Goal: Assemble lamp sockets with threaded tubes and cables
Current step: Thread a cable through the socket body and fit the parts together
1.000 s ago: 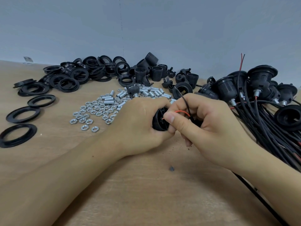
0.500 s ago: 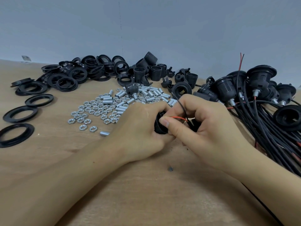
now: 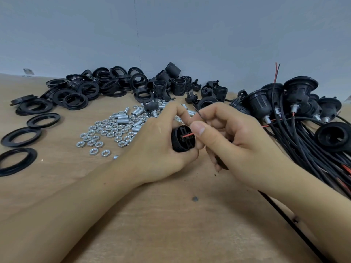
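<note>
Socket [image 3: 182, 138], just right of the nuts [image 3: 106, 131], sits gripped in my left hand [image 3: 157, 149] while my right hand [image 3: 237, 147] pinches the red wire [image 3: 187, 135] at its terminal; a slip could bend or miss it.

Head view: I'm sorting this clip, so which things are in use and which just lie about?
In use:
left hand
black socket part
right hand
red wire

Lying about:
hex nuts
threaded tubes
black rings
finished sockets

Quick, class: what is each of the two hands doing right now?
Left hand: grips the black socket.
Right hand: pinches the red wire at the socket.
</note>
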